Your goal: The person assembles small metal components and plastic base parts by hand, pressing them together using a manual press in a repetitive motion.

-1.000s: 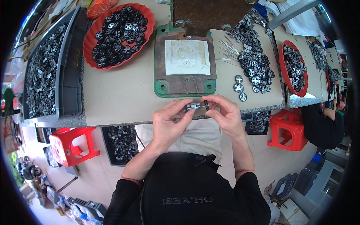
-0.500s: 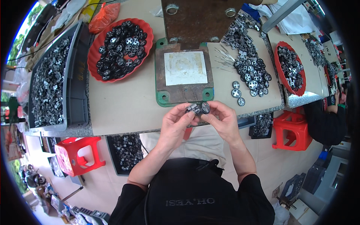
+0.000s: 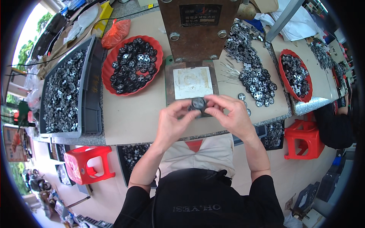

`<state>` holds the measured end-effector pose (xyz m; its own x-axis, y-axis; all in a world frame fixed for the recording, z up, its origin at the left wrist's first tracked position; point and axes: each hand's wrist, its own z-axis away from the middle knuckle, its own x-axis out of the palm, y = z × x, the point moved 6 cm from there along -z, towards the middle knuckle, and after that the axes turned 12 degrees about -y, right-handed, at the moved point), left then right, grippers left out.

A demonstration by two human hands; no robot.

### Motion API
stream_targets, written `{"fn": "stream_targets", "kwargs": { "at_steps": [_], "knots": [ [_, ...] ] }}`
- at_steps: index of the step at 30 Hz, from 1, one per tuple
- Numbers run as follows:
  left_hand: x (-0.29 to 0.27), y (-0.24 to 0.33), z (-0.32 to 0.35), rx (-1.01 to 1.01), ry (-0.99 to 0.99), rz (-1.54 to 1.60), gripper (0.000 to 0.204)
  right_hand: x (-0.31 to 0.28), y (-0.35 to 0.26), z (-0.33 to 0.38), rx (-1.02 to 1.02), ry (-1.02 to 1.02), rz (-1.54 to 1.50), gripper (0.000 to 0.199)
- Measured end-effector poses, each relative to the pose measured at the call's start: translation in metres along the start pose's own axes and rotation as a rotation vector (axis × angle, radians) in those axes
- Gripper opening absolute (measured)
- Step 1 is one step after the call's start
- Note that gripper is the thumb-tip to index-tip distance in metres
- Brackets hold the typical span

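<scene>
Just in front of the press plate, a small black wheel with a silver spoked face (image 3: pixel 198 103) is held up between both my hands. My left hand (image 3: pixel 173 121) pinches it from the left with thumb and fingers. From the right, the thumb and fingertips of my right hand (image 3: pixel 232 113) close on its edge. Motion smears the fingertips, so a smaller piece behind the wheel cannot be made out. A white square pad (image 3: pixel 192 83) lies on the base of a brown metal press (image 3: pixel 199 40) beyond my hands.
A red scalloped bowl (image 3: pixel 105 81) of wheels stands left, beside a grey crate (image 3: pixel 91 85) of small dark parts. Right of the press lie thin metal pins (image 3: pixel 229 72), piled wheels (image 3: pixel 258 85) and grey parts (image 3: pixel 245 45). Red stools (image 3: pixel 85 167) stand below; another person (image 3: pixel 336 127) sits far right.
My hands have moved slightly up toward the press with the wheel. The grey piece seen beside it in my left fingers is now hidden or blurred. The whole view has shifted slightly.
</scene>
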<state>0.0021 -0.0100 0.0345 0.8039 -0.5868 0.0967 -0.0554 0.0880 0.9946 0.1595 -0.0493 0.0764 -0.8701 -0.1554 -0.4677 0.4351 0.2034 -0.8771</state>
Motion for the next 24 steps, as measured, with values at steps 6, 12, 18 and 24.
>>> {"fn": "stream_targets", "kwargs": {
  "at_steps": [6,12,18,24],
  "knots": [
    [-0.037,0.011,-0.051,0.193,0.328,-0.517,0.026,-0.020,0.009,-0.001,0.047,0.125,0.028,0.026],
    [-0.034,0.005,-0.069,0.188,0.320,-0.556,0.022,-0.054,0.016,0.000,0.080,0.140,0.169,0.023],
    [-0.023,0.017,-0.061,0.238,0.345,-0.640,0.021,-0.155,-0.054,-0.016,-0.160,0.425,0.332,0.018],
    [-0.028,0.004,-0.047,0.276,0.378,-0.708,0.021,-0.265,-0.194,-0.090,-0.378,0.732,0.465,0.022]
  ]
}}
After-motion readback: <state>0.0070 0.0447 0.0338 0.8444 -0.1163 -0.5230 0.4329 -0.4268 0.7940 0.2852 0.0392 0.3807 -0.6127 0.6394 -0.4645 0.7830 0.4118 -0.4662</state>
